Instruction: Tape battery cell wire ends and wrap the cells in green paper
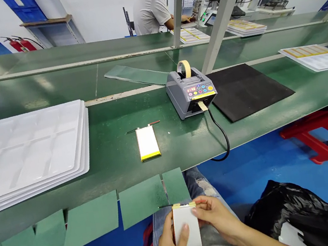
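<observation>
Over my lap I hold a flat silver-grey pouch battery [188, 236], upright, with yellowish tape across its top edge. A dark wire sticks out to the left of that edge, and a red wire shows by my right fingers. My left hand [172, 245] is closed around its left side, thumb flat on the face. Thumb and fingers of my right hand [216, 217] pinch its upper right corner by the tape. Another pouch battery [147, 141], white-faced with a yellow lower edge and two wires, lies on the green bench [113, 123].
A grey tape dispenser [190, 93] stands behind the bench battery, with a tape tongue out and a cable hanging over the edge. Stacked white trays [30, 149] lie left, a black mat [249, 87] right. Below are a red stool [326, 133] and a black bag [305, 212]. A person [151, 7] sits beyond.
</observation>
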Demonstrator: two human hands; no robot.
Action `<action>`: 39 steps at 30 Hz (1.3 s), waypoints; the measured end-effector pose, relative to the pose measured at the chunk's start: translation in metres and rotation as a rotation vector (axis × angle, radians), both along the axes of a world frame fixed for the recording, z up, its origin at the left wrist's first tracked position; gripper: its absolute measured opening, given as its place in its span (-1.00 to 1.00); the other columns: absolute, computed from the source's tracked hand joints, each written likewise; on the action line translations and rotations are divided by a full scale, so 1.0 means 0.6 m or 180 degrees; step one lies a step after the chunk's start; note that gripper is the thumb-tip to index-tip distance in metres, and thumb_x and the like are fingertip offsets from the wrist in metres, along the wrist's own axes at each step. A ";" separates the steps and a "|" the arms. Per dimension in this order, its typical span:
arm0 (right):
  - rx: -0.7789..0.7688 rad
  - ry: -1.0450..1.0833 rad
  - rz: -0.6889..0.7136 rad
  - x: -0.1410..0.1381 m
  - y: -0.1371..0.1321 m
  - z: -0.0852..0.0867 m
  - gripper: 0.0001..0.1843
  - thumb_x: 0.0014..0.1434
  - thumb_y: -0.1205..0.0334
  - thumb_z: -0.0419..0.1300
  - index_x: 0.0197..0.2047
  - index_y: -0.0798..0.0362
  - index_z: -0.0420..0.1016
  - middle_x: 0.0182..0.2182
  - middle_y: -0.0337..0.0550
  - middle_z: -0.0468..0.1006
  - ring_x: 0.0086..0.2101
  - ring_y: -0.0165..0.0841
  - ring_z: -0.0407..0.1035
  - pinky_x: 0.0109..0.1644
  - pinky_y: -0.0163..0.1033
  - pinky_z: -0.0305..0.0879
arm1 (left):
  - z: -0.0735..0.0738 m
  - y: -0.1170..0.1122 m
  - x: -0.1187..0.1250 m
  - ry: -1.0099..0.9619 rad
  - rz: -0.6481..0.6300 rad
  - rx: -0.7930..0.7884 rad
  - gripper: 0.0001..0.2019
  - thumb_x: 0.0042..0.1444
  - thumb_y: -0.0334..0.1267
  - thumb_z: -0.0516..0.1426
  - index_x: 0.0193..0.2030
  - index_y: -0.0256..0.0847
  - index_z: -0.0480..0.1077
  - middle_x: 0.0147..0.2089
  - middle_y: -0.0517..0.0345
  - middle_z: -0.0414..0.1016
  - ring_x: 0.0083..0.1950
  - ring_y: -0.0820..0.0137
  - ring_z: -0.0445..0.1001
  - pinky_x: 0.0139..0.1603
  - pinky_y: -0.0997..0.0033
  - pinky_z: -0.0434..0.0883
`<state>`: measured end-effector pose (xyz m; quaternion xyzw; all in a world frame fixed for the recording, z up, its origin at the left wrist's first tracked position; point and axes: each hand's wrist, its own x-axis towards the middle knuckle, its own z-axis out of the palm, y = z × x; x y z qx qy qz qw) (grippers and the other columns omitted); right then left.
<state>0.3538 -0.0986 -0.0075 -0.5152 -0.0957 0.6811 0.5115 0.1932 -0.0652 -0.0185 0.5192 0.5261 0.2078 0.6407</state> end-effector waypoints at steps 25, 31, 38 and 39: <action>0.0495 -0.0180 0.0032 0.018 0.058 0.021 -0.60 0.17 -0.01 0.19 -0.17 0.19 0.54 -0.35 -0.02 0.55 -0.34 -0.34 0.42 -0.31 -0.36 0.28 | 0.030 0.057 0.036 -0.0562 0.0144 -0.1150 -0.41 -0.06 0.08 0.23 -0.04 -0.38 0.30 0.02 -0.22 0.47 0.03 0.04 0.43 -0.19 0.31 0.40; 0.0429 -0.0292 0.0082 0.017 0.056 0.028 -0.64 0.11 0.01 0.24 -0.21 0.16 0.55 -0.37 -0.06 0.55 -0.35 -0.34 0.41 -0.32 -0.35 0.28 | 0.032 0.052 0.036 -0.0520 0.0165 -0.1030 -0.38 -0.09 0.10 0.23 -0.03 -0.38 0.30 -0.03 -0.20 0.50 -0.04 0.05 0.47 -0.25 0.32 0.41; 0.0285 -0.0429 0.0023 0.014 0.058 0.022 -0.58 0.00 -0.05 0.31 -0.26 0.17 0.53 -0.41 -0.08 0.55 -0.40 -0.37 0.40 -0.34 -0.36 0.28 | 0.030 0.045 0.036 -0.0715 0.0334 -0.0979 -0.33 -0.06 0.06 0.24 0.10 -0.35 0.23 -0.04 -0.19 0.50 -0.06 0.09 0.48 -0.13 0.24 0.42; 0.0265 -0.0432 0.0023 0.014 0.058 0.020 -0.57 -0.02 -0.05 0.33 -0.26 0.17 0.53 -0.41 -0.09 0.55 -0.40 -0.37 0.40 -0.34 -0.34 0.28 | 0.031 0.043 0.036 -0.0739 0.0339 -0.0980 -0.32 -0.06 0.05 0.24 0.12 -0.34 0.22 -0.04 -0.18 0.49 -0.07 0.10 0.48 -0.12 0.24 0.42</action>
